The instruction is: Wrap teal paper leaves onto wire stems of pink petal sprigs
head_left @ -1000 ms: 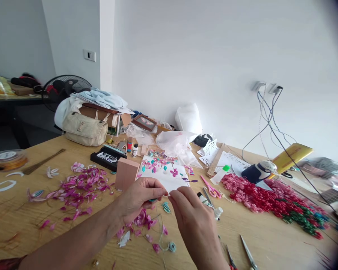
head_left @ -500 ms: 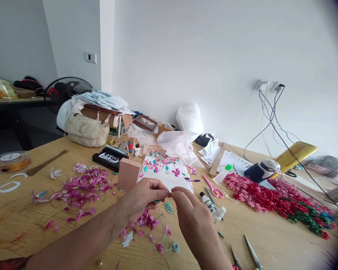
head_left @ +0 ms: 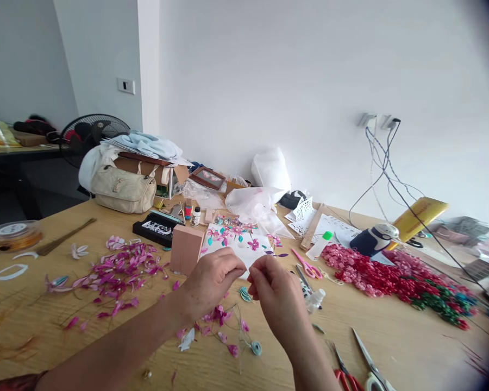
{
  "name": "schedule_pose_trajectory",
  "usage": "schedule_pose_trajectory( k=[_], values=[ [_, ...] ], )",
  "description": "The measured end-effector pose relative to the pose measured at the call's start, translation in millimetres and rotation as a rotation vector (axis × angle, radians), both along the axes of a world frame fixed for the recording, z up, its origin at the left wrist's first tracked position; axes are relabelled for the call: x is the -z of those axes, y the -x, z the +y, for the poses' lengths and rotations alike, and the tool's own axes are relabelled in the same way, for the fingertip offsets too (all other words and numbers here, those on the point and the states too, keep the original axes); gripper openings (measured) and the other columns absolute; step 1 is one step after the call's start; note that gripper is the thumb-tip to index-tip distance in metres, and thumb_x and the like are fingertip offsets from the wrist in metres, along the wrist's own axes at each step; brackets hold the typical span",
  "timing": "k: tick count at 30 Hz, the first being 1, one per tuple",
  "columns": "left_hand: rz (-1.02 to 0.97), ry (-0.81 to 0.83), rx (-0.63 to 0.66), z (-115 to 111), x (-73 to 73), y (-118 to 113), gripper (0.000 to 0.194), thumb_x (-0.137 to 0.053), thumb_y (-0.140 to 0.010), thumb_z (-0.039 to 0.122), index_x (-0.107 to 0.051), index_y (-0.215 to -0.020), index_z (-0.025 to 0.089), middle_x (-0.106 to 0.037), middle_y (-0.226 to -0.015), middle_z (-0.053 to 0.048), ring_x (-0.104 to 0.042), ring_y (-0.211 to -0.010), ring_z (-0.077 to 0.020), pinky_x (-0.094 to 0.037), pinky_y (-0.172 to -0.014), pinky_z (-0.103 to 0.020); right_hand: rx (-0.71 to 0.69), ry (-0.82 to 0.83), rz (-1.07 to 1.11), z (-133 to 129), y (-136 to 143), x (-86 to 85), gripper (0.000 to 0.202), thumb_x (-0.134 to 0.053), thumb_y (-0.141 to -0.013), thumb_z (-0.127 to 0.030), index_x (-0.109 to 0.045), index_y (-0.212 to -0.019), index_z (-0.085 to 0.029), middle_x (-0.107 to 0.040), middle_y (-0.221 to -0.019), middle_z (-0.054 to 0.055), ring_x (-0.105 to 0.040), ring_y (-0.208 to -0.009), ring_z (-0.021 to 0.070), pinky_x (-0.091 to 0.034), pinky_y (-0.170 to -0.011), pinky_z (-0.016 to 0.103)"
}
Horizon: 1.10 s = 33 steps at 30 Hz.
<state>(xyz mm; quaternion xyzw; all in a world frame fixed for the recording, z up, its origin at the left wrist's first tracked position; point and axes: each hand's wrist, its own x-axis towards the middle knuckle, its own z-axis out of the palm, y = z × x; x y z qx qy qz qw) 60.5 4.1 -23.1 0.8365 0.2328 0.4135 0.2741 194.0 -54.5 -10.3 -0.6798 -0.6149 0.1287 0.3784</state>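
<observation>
My left hand (head_left: pixel 215 279) is closed in a pinch, its fingertips pointing right; whatever it holds is too small to make out. My right hand (head_left: pixel 276 288) pinches close beside it, a small gap between the two, its fingers also closed on something I cannot make out. Both are above the table, in front of a white sheet (head_left: pixel 228 251) bearing pink flowers and teal leaves. A teal leaf-shaped piece (head_left: pixel 245 294) lies just beyond the gap. Below the hands are scattered magenta petals (head_left: pixel 220 315), a white petal (head_left: pixel 186 339) and a small teal roll (head_left: pixel 256 348).
A wooden block (head_left: pixel 186 250) stands left of the sheet, near a black tray (head_left: pixel 155 228). Magenta petals (head_left: pixel 122 271) are heaped at left. On the right are pink scissors (head_left: pixel 309 268), red-handled scissors (head_left: pixel 346 377), a clear bottle (head_left: pixel 315 300) and red and pink flower strands (head_left: pixel 375 277).
My hands, whose fingertips met before, have drawn slightly apart. My left hand has turned more back-upward. The camera view has shifted a little.
</observation>
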Motion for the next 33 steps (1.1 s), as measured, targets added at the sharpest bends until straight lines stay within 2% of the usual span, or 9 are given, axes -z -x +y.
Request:
schedule_pose_trajectory(
  k=[3,9,12,16,20,24,28,33],
  values=[
    [0.018,0.007,-0.009,1,1.7,0,0.017,-0.049,-0.084,0.014,-0.065,-0.08,0.015,-0.054,-0.071,-0.001,-0.053,-0.07,-0.0116,-0.04,-0.064,-0.021,-0.001,0.004,-0.023,0,0,-1.7,0.014,-0.041,-0.078,-0.019,-0.045,-0.064,-0.021,-0.057,-0.048,-0.004,-0.055,-0.046,0.0131,-0.036,-0.047,0.021],
    [0.007,0.071,-0.01,-2,1.4,-2,0.016,-0.05,-0.082,0.013,-0.065,-0.075,0.016,-0.056,-0.071,0.0,-0.052,-0.071,-0.0118,-0.039,-0.066,-0.022,-0.012,0.029,-0.002,-1,0,-5.2,0.014,-0.041,-0.077,-0.018,-0.045,-0.064,-0.021,-0.058,-0.048,-0.003,-0.057,-0.048,0.0134,-0.038,-0.049,0.022],
    [-0.005,0.191,0.012,-3,-0.5,-3,0.016,-0.05,-0.081,0.014,-0.064,-0.074,0.016,-0.056,-0.068,0.0,-0.051,-0.069,-0.0121,-0.038,-0.065,-0.022,-0.008,0.014,0.003,-3,1,-6.6,0.014,-0.041,-0.077,-0.019,-0.046,-0.064,-0.021,-0.059,-0.049,-0.002,-0.058,-0.049,0.0142,-0.039,-0.049,0.022],
    [-0.079,0.429,0.06,-2,0.5,-5,0.015,-0.053,-0.079,0.023,-0.062,-0.07,0.015,-0.052,-0.063,0.002,-0.047,-0.061,-0.011,-0.036,-0.058,-0.021,-0.017,-0.021,-0.029,-6,2,-8.5,0.015,-0.041,-0.078,-0.019,-0.045,-0.063,-0.021,-0.059,-0.049,-0.001,-0.058,-0.049,0.0148,-0.039,-0.047,0.023],
    [-0.141,0.558,0.1,1,3.8,-6,0.015,-0.056,-0.075,0.026,-0.061,-0.067,0.015,-0.048,-0.059,0.003,-0.041,-0.054,-0.0091,-0.031,-0.051,-0.021,-0.044,-0.042,-0.019,-7,2,-8.4,0.015,-0.04,-0.078,-0.018,-0.045,-0.063,-0.021,-0.058,-0.049,-0.001,-0.057,-0.046,0.0141,-0.039,-0.045,0.022],
    [-0.12,0.615,0.125,6,4.0,-5,0.015,-0.058,-0.073,0.028,-0.063,-0.068,0.015,-0.048,-0.062,0.004,-0.037,-0.05,-0.0074,-0.027,-0.047,-0.02,-0.048,-0.046,0.017,-8,1,-7.0,0.014,-0.04,-0.077,-0.018,-0.047,-0.065,-0.021,-0.058,-0.048,-0.002,-0.057,-0.045,0.0138,-0.04,-0.045,0.022],
    [-0.042,0.586,0.136,9,1.7,-5,0.015,-0.058,-0.072,0.027,-0.064,-0.067,0.014,-0.048,-0.063,0.003,-0.036,-0.052,-0.0076,-0.025,-0.047,-0.02,-0.025,-0.005,0.004,-7,2,-6.9,0.015,-0.042,-0.075,-0.017,-0.047,-0.062,-0.021,-0.056,-0.047,-0.003,-0.055,-0.045,0.0137,-0.039,-0.045,0.022],
    [0.002,0.642,0.172,12,-1.2,-3,0.014,-0.057,-0.07,0.027,-0.061,-0.066,0.014,-0.039,-0.052,0.006,-0.033,-0.047,-0.0073,-0.024,-0.045,-0.02,-0.029,0.019,0.072,-2,2,-4.2,0.014,-0.043,-0.075,-0.018,-0.048,-0.063,-0.02,-0.053,-0.045,-0.005,-0.053,-0.041,0.0115,-0.038,-0.043,0.02]
  ],
)
